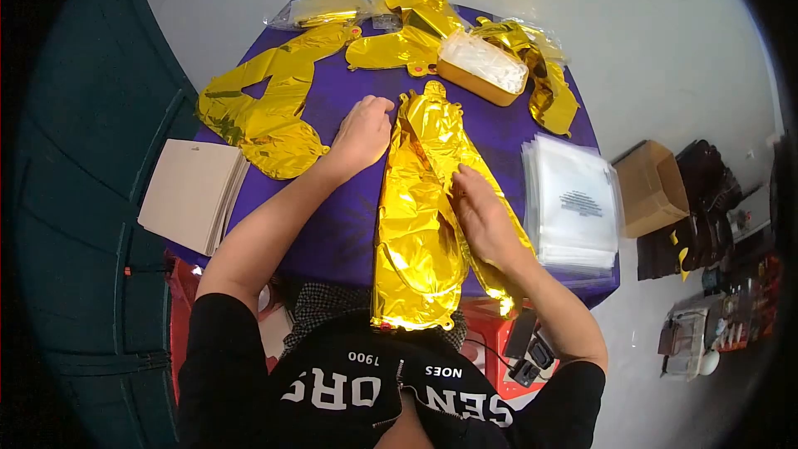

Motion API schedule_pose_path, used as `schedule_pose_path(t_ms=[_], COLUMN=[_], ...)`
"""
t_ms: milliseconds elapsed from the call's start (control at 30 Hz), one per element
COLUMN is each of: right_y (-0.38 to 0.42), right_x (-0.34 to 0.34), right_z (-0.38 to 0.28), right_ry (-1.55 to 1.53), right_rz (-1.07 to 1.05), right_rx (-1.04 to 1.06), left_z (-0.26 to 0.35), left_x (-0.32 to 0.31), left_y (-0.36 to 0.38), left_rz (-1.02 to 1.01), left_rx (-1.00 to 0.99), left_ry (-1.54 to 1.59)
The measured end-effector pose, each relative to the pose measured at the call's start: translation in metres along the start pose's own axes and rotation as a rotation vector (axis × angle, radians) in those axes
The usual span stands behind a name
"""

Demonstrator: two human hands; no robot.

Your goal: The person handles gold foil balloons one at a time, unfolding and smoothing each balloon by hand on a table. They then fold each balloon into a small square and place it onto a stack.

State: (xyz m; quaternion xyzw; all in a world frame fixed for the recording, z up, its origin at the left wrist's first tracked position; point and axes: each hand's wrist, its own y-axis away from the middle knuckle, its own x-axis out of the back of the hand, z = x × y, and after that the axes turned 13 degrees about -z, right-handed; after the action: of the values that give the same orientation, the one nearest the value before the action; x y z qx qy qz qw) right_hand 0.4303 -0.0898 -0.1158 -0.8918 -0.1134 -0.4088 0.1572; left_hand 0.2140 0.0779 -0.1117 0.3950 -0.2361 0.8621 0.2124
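A shiny gold foil balloon, uninflated and folded lengthwise, lies in front of me, its lower end at the table's near edge. Just left of its upper part is my left hand, fingers loosely bent, with nothing visible in it. My right hand rests on the balloon's right flap, fingers extended along the foil; its fingertips are partly turned from view. To the left lies another flat gold foil balloon with a triangular hole. At the back is a further gold foil balloon.
A yellow box of white pieces stands at the back beside crumpled gold foil. Clear plastic bags are stacked right, cardboard sheets left, on the purple-covered table. A cardboard box stands beyond.
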Motion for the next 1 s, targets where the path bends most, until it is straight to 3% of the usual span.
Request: schedule_pose_path(t_ms=[233,433,833,1000], right_y=[-0.028,-0.055,-0.102,-0.118], right_x=[0.028,0.027,0.018,0.011], right_z=[0.033,0.033,0.051,0.050], right_ry=[0.428,0.479,0.197,0.423], right_rz=[-0.111,-0.182,-0.381,-0.399], right_rx=[0.093,0.136,0.190,0.234], left_z=[0.010,-0.008,-0.010,-0.007], left_x=[-0.003,-0.021,-0.026,-0.025], left_y=[0.013,0.018,0.023,0.025], left_rz=[-0.194,-0.122,-0.173,-0.185], left_rx=[0.017,-0.051,-0.067,-0.072], left_ry=[-0.020,0.011,-0.023,-0.027])
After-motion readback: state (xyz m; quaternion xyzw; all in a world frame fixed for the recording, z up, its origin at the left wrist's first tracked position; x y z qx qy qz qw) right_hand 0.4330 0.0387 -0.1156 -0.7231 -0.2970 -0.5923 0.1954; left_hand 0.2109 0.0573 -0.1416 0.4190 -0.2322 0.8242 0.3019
